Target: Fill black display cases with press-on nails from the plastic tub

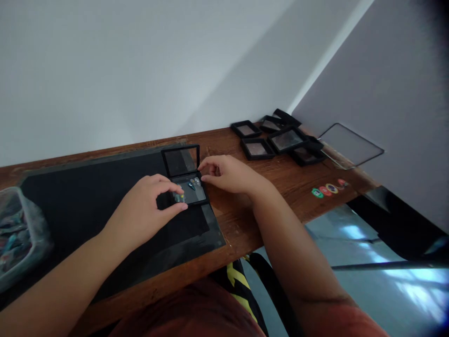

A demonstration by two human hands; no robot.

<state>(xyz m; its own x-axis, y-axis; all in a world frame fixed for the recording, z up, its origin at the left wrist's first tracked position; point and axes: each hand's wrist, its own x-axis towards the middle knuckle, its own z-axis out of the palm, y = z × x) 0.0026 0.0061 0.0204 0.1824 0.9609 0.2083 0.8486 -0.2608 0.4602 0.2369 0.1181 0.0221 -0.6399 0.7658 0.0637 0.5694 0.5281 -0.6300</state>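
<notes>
Holding left hand at the left side of an open square black-framed case with clear panels, with thumb and index finger parted around a small clear piece with a yellow spot; cannot tell whether gripping it. Curling right hand at the case's right edge, with fingers apart from thumb. Set on a matte black mat over a brown wooden bench, between a translucent plastic tub and black square frames. Behind, a plain pale wall.
</notes>
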